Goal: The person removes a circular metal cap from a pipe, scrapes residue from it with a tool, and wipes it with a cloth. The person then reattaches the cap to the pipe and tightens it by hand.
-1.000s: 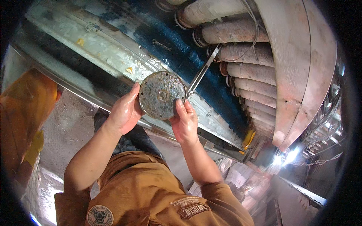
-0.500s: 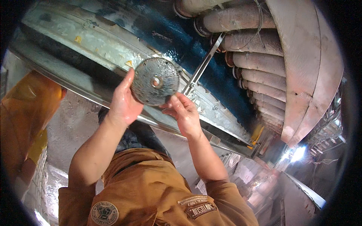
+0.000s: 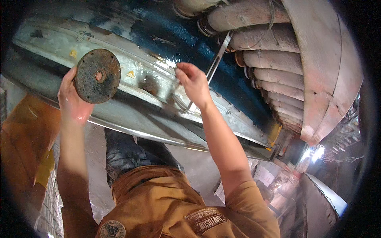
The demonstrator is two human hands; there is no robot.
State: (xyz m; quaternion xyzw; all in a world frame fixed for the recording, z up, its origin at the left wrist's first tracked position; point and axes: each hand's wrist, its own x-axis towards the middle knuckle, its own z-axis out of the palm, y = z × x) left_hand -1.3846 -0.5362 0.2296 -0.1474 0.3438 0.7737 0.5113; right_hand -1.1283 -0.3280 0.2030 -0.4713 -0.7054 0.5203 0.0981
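Observation:
My left hand [image 3: 75,97] is closed around the lower left edge of a round, dark, rust-stained metal disc [image 3: 88,79]. The disc has a hole in its middle and small holes near its rim; its flat face is turned to me. Further right, my right hand [image 3: 193,83] is raised with thumb and fingers pinched. A thin, see-through sheet [image 3: 179,99] with a curved edge seems to hang below those fingers, its outline faint. Behind both hands runs a long, wet, pale metal trough [image 3: 135,89] with yellow scraps on it.
A slotted metal bar [image 3: 218,59] rises from the trough toward a row of thick, cloth-wrapped pipes [image 3: 274,59]. Dark blue wet surface [image 3: 186,43] lies beyond. An orange sheet [image 3: 29,131] hangs at left. A bright light [image 3: 317,152] glares at far right.
My left hand has carried the disc to the left, and my right hand has come off it, moving up. The disc's glossy face now looks dull, and a see-through sheet seems to be at my right fingers.

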